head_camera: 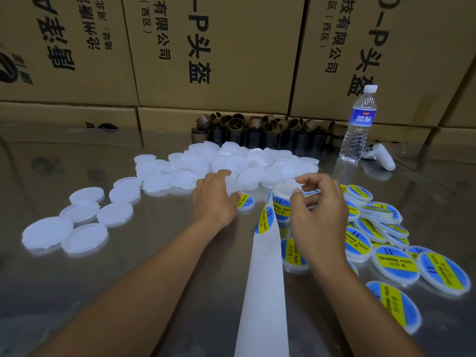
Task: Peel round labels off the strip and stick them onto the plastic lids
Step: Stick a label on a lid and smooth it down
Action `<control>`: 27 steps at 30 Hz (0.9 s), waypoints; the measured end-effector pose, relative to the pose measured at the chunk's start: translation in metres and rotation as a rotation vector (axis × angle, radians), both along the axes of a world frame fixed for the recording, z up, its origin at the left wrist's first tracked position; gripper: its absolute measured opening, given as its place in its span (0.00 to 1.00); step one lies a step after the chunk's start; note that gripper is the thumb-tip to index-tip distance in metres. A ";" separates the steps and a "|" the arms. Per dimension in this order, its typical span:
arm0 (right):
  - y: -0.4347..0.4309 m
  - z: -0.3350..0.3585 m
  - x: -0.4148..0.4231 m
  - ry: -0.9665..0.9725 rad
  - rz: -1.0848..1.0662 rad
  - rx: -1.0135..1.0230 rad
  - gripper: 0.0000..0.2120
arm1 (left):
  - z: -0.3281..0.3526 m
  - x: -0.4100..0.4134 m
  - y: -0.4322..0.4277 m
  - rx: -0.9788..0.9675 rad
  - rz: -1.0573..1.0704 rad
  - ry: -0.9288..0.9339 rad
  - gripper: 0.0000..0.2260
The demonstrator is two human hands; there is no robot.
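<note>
The right hand (319, 210) pinches a round, glossy blue-and-yellow label (312, 193) just right of the label roll (282, 202), whose smooth white backing strip (262, 292) runs toward the near edge. The left hand (215, 199) lies relaxed, fingertips on frosted white round plastic lids (231, 163) and thumb touching a labelled lid (246, 202) on the shiny metal surface (167, 253).
</note>
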State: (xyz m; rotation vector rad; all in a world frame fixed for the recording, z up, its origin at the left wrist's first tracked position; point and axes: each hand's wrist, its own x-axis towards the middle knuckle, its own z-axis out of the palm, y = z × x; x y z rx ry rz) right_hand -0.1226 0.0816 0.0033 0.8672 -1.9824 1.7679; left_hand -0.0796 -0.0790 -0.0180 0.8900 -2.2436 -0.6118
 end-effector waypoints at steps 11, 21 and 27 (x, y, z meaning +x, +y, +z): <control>0.000 -0.002 0.005 -0.087 0.230 0.040 0.15 | 0.032 0.054 0.051 0.417 -0.521 0.522 0.20; -0.001 -0.001 0.012 -0.149 0.438 0.078 0.09 | 0.027 0.060 0.049 1.333 -0.718 0.489 0.24; -0.002 -0.002 0.013 -0.201 0.426 0.024 0.06 | 0.026 0.059 0.048 1.347 -0.753 0.495 0.23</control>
